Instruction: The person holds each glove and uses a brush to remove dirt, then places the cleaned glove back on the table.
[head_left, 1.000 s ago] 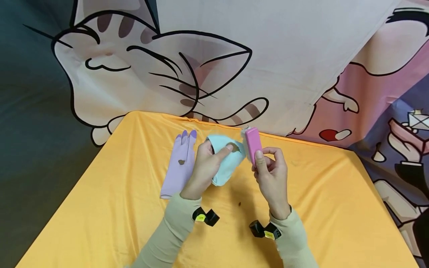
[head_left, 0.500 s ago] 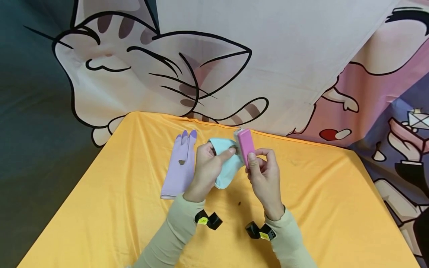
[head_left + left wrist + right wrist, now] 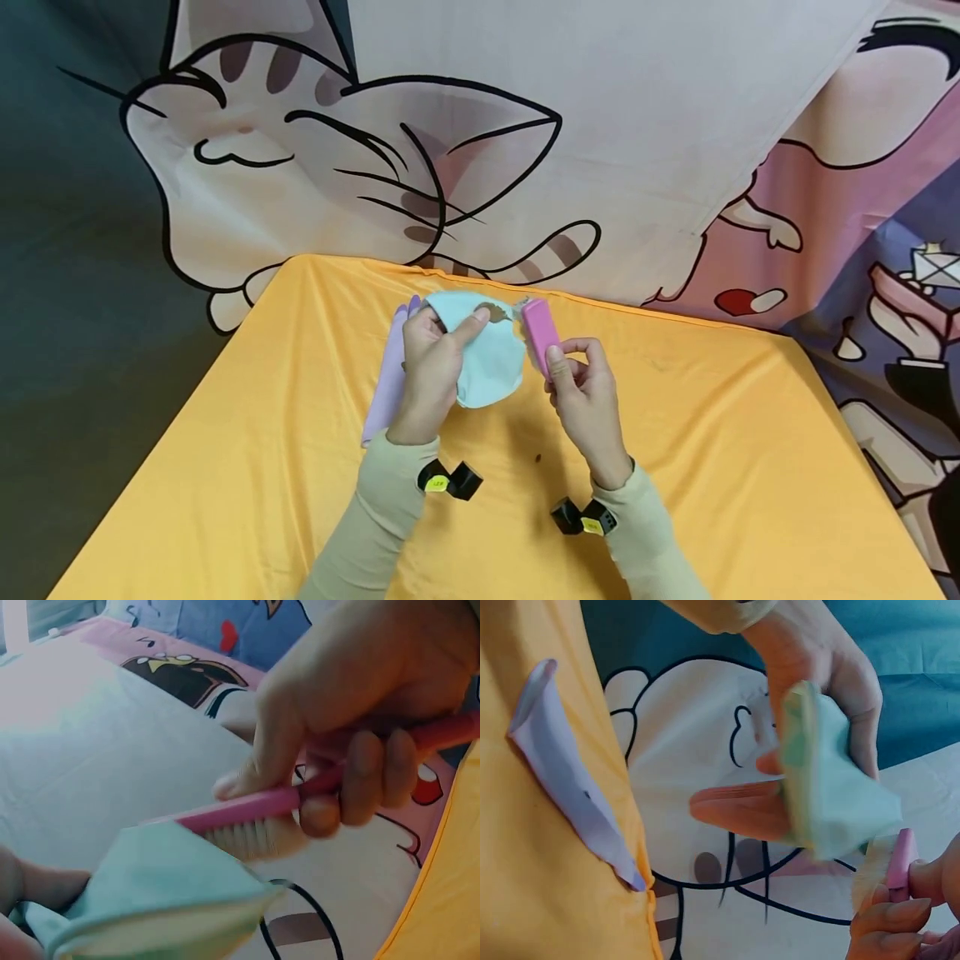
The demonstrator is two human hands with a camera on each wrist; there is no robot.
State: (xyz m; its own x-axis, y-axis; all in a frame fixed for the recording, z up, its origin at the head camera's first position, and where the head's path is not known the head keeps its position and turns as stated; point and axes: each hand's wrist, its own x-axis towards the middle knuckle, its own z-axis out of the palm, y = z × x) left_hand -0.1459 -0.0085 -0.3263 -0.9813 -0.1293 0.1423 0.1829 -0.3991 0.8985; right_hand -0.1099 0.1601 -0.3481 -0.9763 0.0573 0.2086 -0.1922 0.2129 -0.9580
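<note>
In the head view my left hand (image 3: 431, 375) pinches a light-blue piece of cloth (image 3: 487, 367), its thumb beside a brown smear (image 3: 495, 312) on it. The other fingers are mostly hidden behind the cloth. My right hand (image 3: 588, 400) grips a pink-backed brush (image 3: 540, 325), thumb on its back. In the left wrist view the brush (image 3: 247, 808) shows pale bristles and a pink handle running back through the right hand. Its head is close to the cloth's right edge; whether bristles touch it I cannot tell. A lavender glove (image 3: 386, 383) lies partly hidden behind the left hand.
A yellow cloth (image 3: 675, 433) covers the table, with a small dark crumb (image 3: 537, 457) on it. Behind the table hangs a backdrop (image 3: 637, 150) printed with cartoon figures. Both wrists wear small black cameras.
My left hand has shifted left with the light-blue cloth, which now spreads wider and covers part of the glove. The brush has moved left and slightly down, from over the cloth to its edge.
</note>
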